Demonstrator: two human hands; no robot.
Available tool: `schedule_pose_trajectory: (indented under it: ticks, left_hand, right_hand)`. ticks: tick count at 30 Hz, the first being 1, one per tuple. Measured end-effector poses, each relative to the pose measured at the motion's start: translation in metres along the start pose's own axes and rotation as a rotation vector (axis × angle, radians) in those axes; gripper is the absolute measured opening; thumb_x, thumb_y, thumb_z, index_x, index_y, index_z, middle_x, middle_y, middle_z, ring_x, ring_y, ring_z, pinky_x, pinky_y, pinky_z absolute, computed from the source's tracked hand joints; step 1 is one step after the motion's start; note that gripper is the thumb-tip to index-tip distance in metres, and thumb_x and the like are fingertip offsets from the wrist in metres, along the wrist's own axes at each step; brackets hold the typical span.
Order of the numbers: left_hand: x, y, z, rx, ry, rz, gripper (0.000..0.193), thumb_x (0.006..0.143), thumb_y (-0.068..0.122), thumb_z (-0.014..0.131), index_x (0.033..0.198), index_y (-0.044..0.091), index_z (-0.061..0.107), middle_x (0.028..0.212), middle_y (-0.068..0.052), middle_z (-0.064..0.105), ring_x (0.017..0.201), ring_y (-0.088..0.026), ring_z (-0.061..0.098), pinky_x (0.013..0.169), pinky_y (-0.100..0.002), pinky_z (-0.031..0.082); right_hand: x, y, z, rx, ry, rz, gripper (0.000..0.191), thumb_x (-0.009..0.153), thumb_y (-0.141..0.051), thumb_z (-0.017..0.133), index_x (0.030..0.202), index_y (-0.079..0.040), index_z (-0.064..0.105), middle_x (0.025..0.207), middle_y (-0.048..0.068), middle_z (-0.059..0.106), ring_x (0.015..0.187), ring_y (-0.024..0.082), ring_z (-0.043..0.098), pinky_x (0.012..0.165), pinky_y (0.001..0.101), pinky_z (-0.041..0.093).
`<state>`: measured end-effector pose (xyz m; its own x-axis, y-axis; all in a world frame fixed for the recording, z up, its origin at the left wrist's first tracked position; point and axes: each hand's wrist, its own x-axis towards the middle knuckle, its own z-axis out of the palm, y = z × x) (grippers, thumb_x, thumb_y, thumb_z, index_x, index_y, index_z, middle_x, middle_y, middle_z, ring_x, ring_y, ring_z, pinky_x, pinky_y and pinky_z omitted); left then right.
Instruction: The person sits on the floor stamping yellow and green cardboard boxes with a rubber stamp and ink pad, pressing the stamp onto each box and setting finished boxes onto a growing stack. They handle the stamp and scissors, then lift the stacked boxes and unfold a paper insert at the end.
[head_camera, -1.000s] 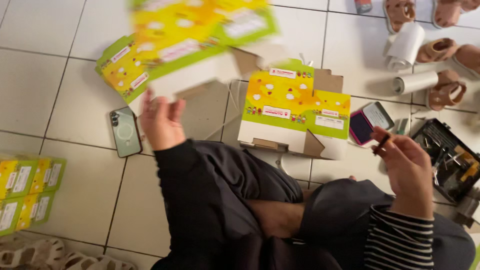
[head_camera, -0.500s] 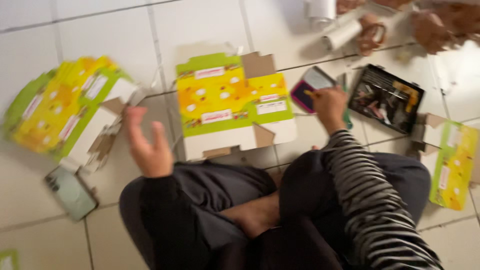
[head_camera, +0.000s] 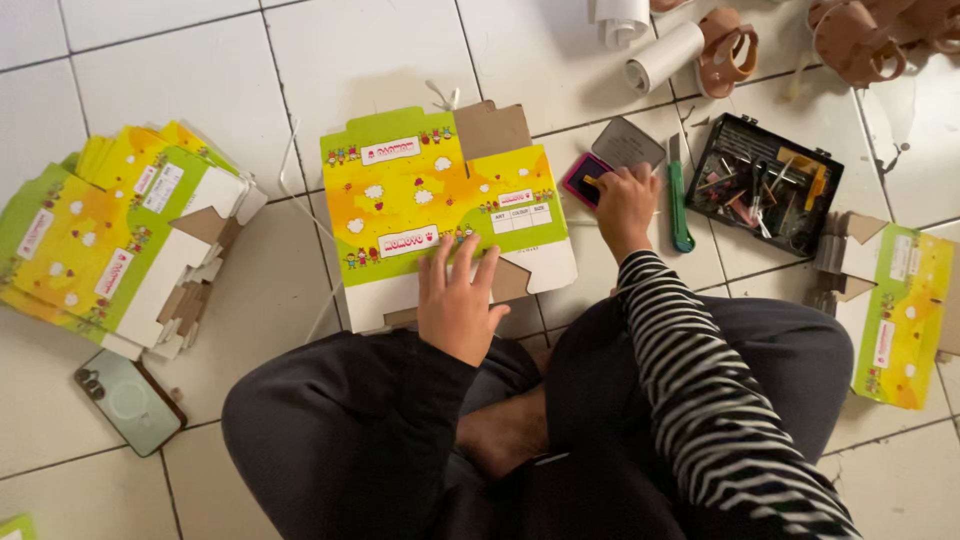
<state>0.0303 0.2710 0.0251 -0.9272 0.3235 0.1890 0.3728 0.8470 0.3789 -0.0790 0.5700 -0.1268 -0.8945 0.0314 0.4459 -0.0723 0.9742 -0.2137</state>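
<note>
Flattened yellow-green carton (head_camera: 440, 205) lies at twelve o'clock of the knees, left hand (head_camera: 458, 300) spread open on its near edge. Right hand (head_camera: 625, 198), at two o'clock, presses a pink ink pad (head_camera: 582, 180); its grip is obscured.

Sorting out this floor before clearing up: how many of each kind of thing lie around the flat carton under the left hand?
Flat carton under left hand: 1
Carton stacks: 2
Ink pad at right hand: 1
Green cutter: 1
Black tray: 1
Phone: 1
Paper rolls: 2
Total: 9

A phone (head_camera: 130, 402) lies on the tiled floor (head_camera: 160, 70), paper rolls (head_camera: 650, 45) and brown sandals (head_camera: 850, 35) farther off.
</note>
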Motion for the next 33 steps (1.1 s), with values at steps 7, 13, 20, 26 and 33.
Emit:
schedule_pose_trajectory:
  ticks: [7, 13, 20, 26, 33]
  left_hand:
    - [0.005, -0.002, 0.002, 0.028, -0.008, -0.013, 0.08, 0.063, 0.027, 0.092, 0.135, 0.015, 0.061, 0.139, -0.007, 0.054, 0.135, -0.036, 0.044, 0.113, -0.055, 0.035]
    - [0.007, -0.001, 0.006, 0.03, -0.013, -0.038, 0.08, 0.06, 0.024, 0.092, 0.134, 0.015, 0.063, 0.138, -0.005, 0.057, 0.133, -0.035, 0.047, 0.112, -0.055, 0.036]
    - [0.011, 0.003, 0.001, 0.05, -0.025, -0.05, 0.084, 0.057, 0.024, 0.093, 0.134, 0.016, 0.063, 0.134, -0.006, 0.057, 0.129, -0.034, 0.049, 0.108, -0.053, 0.038]
    - [0.017, 0.004, 0.003, 0.107, 0.004, -0.061, 0.085, 0.056, 0.02, 0.092, 0.136, 0.025, 0.063, 0.127, -0.002, 0.059, 0.12, -0.029, 0.054, 0.1, -0.045, 0.044]
    - [0.022, -0.007, -0.002, -0.026, -0.004, -0.001, 0.09, 0.058, 0.03, 0.089, 0.141, 0.015, 0.057, 0.13, -0.011, 0.058, 0.121, -0.036, 0.052, 0.101, -0.049, 0.043]
  right_hand:
    - [0.013, -0.081, -0.065, 0.33, 0.123, -0.159, 0.016, 0.093, -0.004, 0.064, 0.106, -0.012, 0.069, 0.106, 0.007, 0.065, 0.113, 0.029, 0.055, 0.104, 0.0451, 0.037]
    - [-0.015, -0.146, -0.102, 0.189, 0.071, -0.28, 0.02, 0.088, -0.005, 0.067, 0.105, -0.014, 0.068, 0.11, 0.0, 0.065, 0.109, 0.027, 0.052, 0.101, 0.0441, 0.034]
    - [-0.01, -0.148, -0.103, 0.202, 0.053, -0.266, 0.019, 0.086, -0.006, 0.067, 0.104, -0.014, 0.068, 0.111, -0.002, 0.066, 0.108, 0.026, 0.052, 0.102, 0.0446, 0.034]
    - [-0.007, -0.139, -0.104, 0.308, -0.024, -0.274, 0.017, 0.088, -0.007, 0.067, 0.104, -0.013, 0.072, 0.109, 0.0, 0.07, 0.108, 0.026, 0.057, 0.1, 0.0433, 0.036]
    - [0.015, -0.143, -0.118, 0.22, 0.024, -0.342, 0.016, 0.084, -0.008, 0.068, 0.097, -0.015, 0.075, 0.102, -0.002, 0.072, 0.102, 0.024, 0.058, 0.094, 0.0443, 0.036]
